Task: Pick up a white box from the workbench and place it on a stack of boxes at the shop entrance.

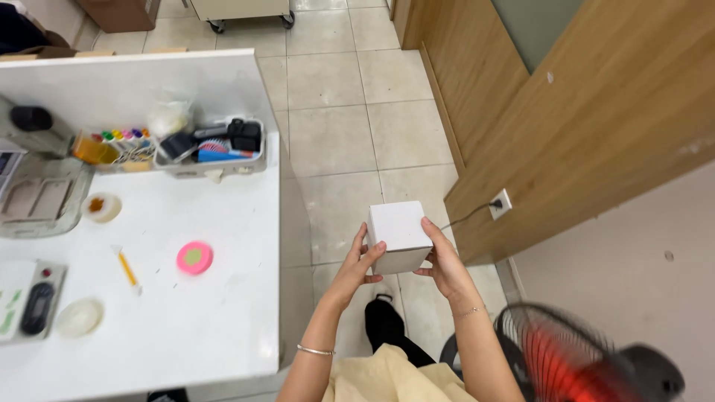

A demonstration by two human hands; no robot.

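Above the tiled floor (335, 134), just right of the white worktop (223, 298), the small white box (400, 237) sits upright between both hands, left hand (363, 266) and right hand (445, 264) each apparently clamped on opposite sides, equally near.

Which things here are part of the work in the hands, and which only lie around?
In hand:
white box, held by left hand and right hand

Lying about:
pink disc
yellow pen
grey tray of small items
fan
white table
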